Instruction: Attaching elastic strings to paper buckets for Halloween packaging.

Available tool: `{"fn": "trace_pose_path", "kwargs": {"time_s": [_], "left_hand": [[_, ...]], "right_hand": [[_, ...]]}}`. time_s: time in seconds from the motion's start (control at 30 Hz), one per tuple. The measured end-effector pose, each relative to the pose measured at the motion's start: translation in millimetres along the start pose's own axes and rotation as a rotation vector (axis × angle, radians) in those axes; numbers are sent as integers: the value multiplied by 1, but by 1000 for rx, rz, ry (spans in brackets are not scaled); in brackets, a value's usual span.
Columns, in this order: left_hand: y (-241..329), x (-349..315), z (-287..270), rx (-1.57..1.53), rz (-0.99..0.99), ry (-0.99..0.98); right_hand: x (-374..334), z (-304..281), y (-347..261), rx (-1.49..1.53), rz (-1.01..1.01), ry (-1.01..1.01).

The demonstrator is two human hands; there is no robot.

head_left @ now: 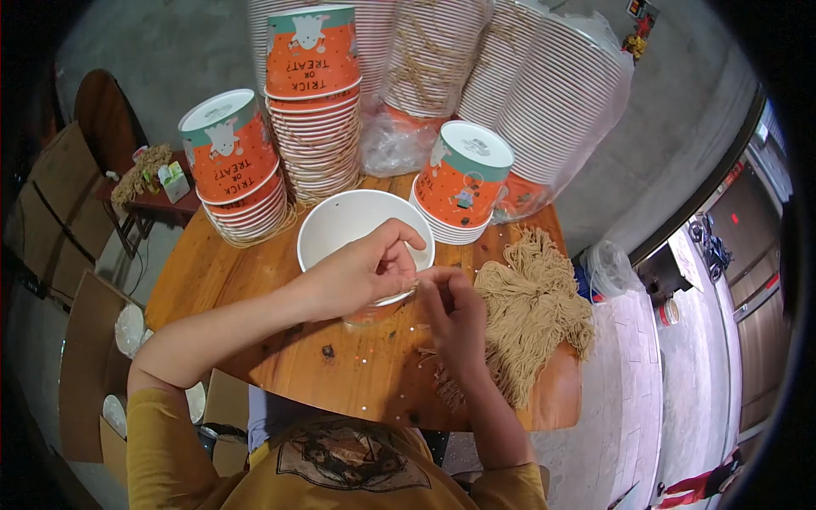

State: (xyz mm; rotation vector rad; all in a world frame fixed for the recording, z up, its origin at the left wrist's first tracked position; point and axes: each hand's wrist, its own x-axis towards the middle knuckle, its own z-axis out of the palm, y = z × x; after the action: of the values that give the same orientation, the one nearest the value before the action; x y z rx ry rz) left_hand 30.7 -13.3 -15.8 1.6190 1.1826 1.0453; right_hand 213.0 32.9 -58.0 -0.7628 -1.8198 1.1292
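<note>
A white-lined paper bucket [327,229] stands upright, mouth up, on the wooden table before me, with an orange outside low down. My left hand [365,268] reaches over its near rim, thumb and finger pinched together at the right side. Meeting it there, my right hand [452,319] has its fingers closed in a pinch as well. Something tiny and pale shows between the fingertips of both hands; it is too small to name. Right of my right hand lies a big heap of tan cord [540,310], its loose ends trailing toward the table's near edge.
Upside-down orange and green bucket stacks stand at left [229,161], behind [310,93] and right [463,183] on the wooden table [289,361]. Tall plastic-wrapped stacks [552,93] line the back. An open cardboard box [89,357] sits on the floor at left.
</note>
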Motion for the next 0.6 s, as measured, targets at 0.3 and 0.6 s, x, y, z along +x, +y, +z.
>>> {"fn": "trace_pose_path", "kwargs": {"time_s": [0.3,0.6], "left_hand": [[2,1,-2,-60,-50,-19],[-5,-2,2,82,51,-16]], "right_hand": [[-2,-3,-4,-349,-309,55],[1,-2,-4,-331,-325,55]]}}
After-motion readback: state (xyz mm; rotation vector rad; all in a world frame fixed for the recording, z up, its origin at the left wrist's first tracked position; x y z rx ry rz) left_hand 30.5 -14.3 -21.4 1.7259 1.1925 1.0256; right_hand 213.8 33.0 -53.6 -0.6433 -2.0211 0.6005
